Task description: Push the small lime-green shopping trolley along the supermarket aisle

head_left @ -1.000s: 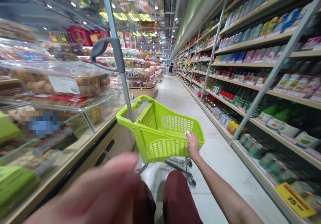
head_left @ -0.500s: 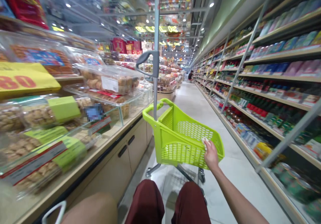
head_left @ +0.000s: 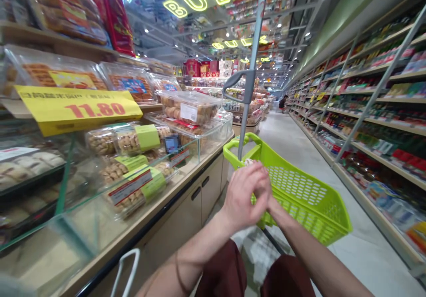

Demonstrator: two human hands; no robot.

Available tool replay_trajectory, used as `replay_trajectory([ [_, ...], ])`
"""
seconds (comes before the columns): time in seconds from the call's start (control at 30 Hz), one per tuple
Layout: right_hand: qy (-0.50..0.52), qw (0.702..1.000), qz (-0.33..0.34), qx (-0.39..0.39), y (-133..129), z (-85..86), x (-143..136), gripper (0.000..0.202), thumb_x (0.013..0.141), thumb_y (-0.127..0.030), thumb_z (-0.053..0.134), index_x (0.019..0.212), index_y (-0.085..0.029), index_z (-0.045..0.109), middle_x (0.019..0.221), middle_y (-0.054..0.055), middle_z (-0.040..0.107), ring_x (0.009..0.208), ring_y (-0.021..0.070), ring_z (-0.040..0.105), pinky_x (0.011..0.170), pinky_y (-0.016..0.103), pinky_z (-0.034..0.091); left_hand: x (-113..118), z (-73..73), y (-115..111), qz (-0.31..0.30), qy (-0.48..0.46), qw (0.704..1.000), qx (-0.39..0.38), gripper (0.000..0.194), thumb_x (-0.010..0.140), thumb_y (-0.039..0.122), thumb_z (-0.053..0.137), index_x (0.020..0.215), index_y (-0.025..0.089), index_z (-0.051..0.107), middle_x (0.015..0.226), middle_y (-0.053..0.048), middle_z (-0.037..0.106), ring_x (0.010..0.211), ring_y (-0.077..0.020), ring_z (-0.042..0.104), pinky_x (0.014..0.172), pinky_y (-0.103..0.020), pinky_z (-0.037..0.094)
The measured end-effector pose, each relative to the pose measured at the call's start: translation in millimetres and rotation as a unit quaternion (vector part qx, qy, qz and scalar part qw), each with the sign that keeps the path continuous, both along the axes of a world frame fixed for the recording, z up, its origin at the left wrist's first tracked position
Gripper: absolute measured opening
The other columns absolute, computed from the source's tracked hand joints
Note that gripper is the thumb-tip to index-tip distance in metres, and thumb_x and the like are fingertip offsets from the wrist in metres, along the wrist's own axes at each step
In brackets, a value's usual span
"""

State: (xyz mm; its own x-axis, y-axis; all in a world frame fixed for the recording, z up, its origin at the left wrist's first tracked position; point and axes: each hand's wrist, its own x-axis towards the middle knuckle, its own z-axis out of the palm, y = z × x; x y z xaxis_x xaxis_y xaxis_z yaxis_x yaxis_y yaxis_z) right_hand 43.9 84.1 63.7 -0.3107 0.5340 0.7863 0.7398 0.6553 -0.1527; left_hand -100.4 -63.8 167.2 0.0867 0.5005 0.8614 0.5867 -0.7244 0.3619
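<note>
Both my hands meet in front of the near end of a lime-green shopping cart (head_left: 299, 195). My left hand (head_left: 244, 197) is closed, its fingers curled over my right hand (head_left: 264, 188), which is partly hidden behind it. A small piece of crumpled white material (head_left: 248, 161) shows at the fingertips, and my right hand appears closed on it. Whether my left fingers also grip it cannot be made out. The cart's grey pole (head_left: 254, 57) with a loop handle (head_left: 237, 86) rises just beyond my hands.
Left stands a glass-edged counter with packed biscuits (head_left: 129, 141) and a yellow price sign (head_left: 80, 108). Tall stocked shelves (head_left: 382, 110) line the right. A person (head_left: 282, 103) is far down the aisle (head_left: 276, 132). A white metal loop (head_left: 128, 266) is at lower left.
My left hand has come into view and met my right. My right hand has moved from the cart's side toward its near end, white material still held. The view has turned left.
</note>
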Motion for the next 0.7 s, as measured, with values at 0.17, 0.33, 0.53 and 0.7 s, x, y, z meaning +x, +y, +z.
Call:
replay_trajectory([
  [0.17,-0.119,0.992,-0.016,0.034,24,9.1,-28,0.052,0.082,-0.003,0.031,0.132,-0.019,0.038,0.140,0.008,0.035,0.135,0.0191,0.011,0.107,0.047,0.021,-17,-65.1,66,0.119,0.082,0.931,-0.336,0.059,0.070,0.022,0.053,0.126,0.008,0.039,0.139,-0.020,0.031,0.128,-0.0284,0.029,0.103,-0.042,0.027],
  [0.33,-0.223,0.975,0.003,-0.004,23,-43.9,-18,0.052,0.079,0.000,0.033,0.127,-0.016,0.045,0.138,0.008,0.038,0.133,0.0200,0.021,0.105,0.044,0.027,-28,-119.9,83,0.155,0.171,0.868,-0.440,0.063,0.069,0.023,0.051,0.129,0.011,0.036,0.144,-0.016,0.025,0.131,-0.0270,0.023,0.105,-0.040,0.022],
  [0.53,-0.283,0.957,0.018,-0.056,8,-94.0,-5,0.050,0.078,0.001,0.033,0.119,-0.018,0.052,0.130,0.008,0.048,0.127,0.0200,0.035,0.100,0.041,0.037,-27,-133.7,91,0.167,0.228,0.855,-0.434,0.061,0.069,0.023,0.049,0.128,0.014,0.036,0.144,-0.013,0.024,0.131,-0.0250,0.023,0.105,-0.041,0.019],
  [0.7,-0.203,0.978,0.022,0.043,23,-33.3,-19,0.048,0.083,-0.003,0.032,0.126,-0.017,0.046,0.137,0.009,0.039,0.133,0.0198,0.020,0.105,0.045,0.030,-31,-136.5,105,0.192,0.237,0.847,-0.436,0.063,0.069,0.024,0.049,0.130,0.013,0.034,0.145,-0.013,0.022,0.132,-0.0244,0.020,0.106,-0.041,0.018],
])
